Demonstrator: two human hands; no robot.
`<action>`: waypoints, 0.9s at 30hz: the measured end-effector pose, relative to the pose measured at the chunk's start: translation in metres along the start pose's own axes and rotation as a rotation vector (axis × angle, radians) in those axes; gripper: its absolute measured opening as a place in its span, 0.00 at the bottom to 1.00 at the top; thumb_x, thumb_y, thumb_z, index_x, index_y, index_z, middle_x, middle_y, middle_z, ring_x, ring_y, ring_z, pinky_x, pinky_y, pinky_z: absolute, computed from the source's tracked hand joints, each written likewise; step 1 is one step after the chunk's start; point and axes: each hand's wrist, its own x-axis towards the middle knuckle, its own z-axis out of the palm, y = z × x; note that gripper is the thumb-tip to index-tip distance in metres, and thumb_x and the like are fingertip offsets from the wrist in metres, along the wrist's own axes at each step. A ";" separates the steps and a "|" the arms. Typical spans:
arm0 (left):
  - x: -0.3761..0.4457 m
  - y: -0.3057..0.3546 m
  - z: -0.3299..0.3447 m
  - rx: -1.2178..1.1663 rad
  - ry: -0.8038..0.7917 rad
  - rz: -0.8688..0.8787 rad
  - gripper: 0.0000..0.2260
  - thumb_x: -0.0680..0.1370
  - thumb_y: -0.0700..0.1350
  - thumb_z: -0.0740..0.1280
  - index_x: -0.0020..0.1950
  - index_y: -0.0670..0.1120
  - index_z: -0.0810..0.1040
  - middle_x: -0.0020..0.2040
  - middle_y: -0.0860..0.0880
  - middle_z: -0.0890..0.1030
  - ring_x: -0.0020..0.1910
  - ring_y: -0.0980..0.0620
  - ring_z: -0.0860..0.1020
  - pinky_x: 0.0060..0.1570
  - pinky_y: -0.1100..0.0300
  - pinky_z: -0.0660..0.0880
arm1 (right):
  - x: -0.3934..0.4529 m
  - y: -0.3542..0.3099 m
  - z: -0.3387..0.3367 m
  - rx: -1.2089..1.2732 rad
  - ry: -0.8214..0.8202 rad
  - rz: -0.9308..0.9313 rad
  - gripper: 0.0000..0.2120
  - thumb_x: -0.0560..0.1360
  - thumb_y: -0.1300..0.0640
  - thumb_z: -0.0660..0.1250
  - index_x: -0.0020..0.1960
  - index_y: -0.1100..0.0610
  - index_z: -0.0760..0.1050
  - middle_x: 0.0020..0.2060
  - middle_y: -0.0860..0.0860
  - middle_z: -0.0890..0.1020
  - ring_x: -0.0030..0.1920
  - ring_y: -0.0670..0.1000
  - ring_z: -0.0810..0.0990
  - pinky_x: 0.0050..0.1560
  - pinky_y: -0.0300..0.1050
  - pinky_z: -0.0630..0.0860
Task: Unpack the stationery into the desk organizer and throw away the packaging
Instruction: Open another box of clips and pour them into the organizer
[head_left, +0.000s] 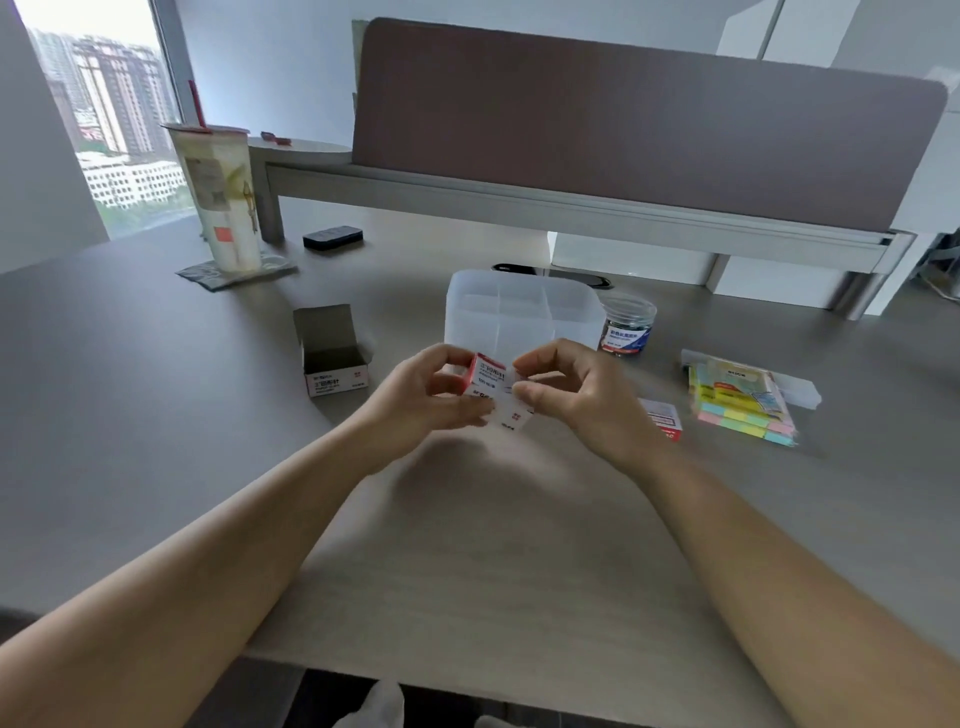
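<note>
- While you hold the small red-and-white cardboard box (485, 387) in the air just in front of the translucent white plastic desk organizer (522, 312), your left hand (431, 395) grips its left end, with fingers curled over the top and the thumb underneath.
- Your right hand (576, 392) pinches at the box's right end, thumb and fingertips closed on what looks like the end flap; blur keeps me from telling whether the flap is already open.
- Judge the box as light and thin-walled: the card will crush if you squeeze the broad faces, so hold it by the edges and corners, where it is stiffest.
- Expect small loose metal pieces inside, going by the printed label, though I cannot read it surely; they will spill fast, so tilt the open end over a compartment of the organizer before letting go of the flap.
- Left of the organizer stands an identical small cardboard box (332, 356), lid flaps up and seemingly empty: this is packaging, and light enough to tip over at a brush of the wrist.
- Just right of the organizer stands a clear round plastic jar with a blue label (626, 327), rigid and smooth, so take it around the body.
- Further right of the organizer lies a wrapped stack of pastel sticky notes (740, 402); the film looks slippery, so grip it across the edges.
- Between your right hand and those notes lies another small red-and-white packet (662, 418), partly hidden by the wrist.
</note>
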 end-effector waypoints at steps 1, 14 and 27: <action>-0.001 -0.001 -0.005 -0.037 -0.012 -0.027 0.12 0.70 0.33 0.66 0.49 0.47 0.72 0.44 0.46 0.79 0.38 0.56 0.82 0.38 0.65 0.80 | 0.003 -0.001 0.001 -0.029 -0.004 -0.009 0.11 0.69 0.63 0.68 0.40 0.47 0.74 0.38 0.45 0.80 0.39 0.42 0.80 0.41 0.32 0.78; 0.004 -0.013 -0.027 -0.162 -0.042 -0.065 0.12 0.70 0.30 0.66 0.47 0.45 0.73 0.44 0.46 0.76 0.37 0.54 0.83 0.38 0.62 0.81 | 0.011 0.002 0.022 -0.479 -0.039 -0.151 0.13 0.68 0.59 0.69 0.53 0.55 0.77 0.47 0.50 0.83 0.44 0.39 0.76 0.46 0.21 0.69; 0.006 -0.017 -0.034 -0.207 -0.082 -0.118 0.13 0.69 0.28 0.65 0.46 0.44 0.73 0.46 0.45 0.77 0.39 0.51 0.83 0.34 0.63 0.80 | 0.013 0.001 0.024 -0.412 -0.043 -0.102 0.11 0.69 0.65 0.64 0.49 0.56 0.77 0.43 0.52 0.83 0.42 0.48 0.82 0.42 0.31 0.75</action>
